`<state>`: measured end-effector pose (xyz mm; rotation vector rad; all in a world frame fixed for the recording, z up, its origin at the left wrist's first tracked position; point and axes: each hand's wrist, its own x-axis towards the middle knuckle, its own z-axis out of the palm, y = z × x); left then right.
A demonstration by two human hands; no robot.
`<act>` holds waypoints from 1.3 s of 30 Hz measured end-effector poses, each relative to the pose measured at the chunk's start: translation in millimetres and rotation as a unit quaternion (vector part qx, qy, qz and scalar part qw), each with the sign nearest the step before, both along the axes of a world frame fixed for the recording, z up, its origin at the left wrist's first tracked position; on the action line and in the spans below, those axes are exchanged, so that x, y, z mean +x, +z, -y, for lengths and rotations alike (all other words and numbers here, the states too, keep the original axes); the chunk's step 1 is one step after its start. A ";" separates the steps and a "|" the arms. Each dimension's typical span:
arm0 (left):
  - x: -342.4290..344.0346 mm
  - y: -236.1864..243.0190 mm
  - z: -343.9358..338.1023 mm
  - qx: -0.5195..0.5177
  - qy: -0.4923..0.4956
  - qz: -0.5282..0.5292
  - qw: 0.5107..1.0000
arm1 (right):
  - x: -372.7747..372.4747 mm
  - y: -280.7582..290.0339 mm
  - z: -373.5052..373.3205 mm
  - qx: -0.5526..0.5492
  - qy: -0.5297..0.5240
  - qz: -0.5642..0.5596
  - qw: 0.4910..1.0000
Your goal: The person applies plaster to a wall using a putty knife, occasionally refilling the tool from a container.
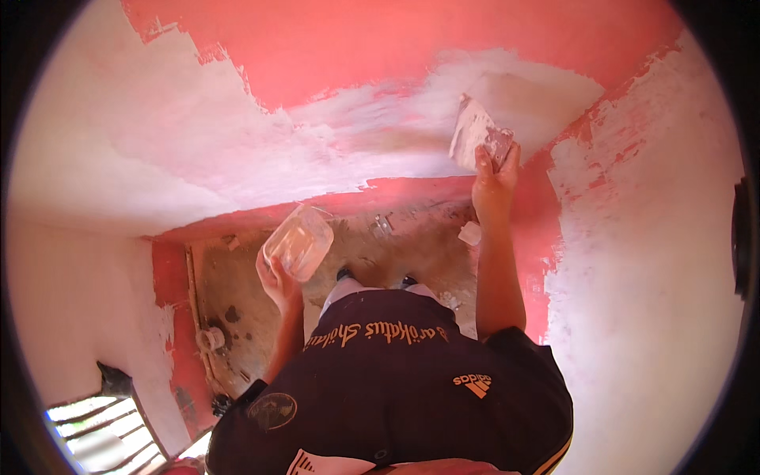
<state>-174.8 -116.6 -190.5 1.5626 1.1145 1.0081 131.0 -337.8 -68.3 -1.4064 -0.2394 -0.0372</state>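
Observation:
Raised toward the wall at the right, my right hand (496,176) grips a wide putty knife (473,131) whose blade is smeared with whitish filler. The blade is at or close to the wall; whether it touches I cannot tell. Lower and to the left, my left hand (279,281) holds a clear plastic tub (301,240) by its side, with pale residue inside it. In front of me the red wall (332,39) is partly coated with uneven white filler (182,150), and a smeared patch lies beside the blade.
A side wall (657,237) stands close on the right, mostly coated white. On the stained floor (356,245) lie a small white container (469,233) and bits of debris. A white round object (210,340) is at the left, above a barred window (107,435).

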 end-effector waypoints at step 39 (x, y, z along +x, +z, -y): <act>-84.1 -8.9 -193.0 -0.029 -0.135 -0.060 0.989 | -36.2 -146.9 -235.5 -0.055 -0.221 0.227 0.947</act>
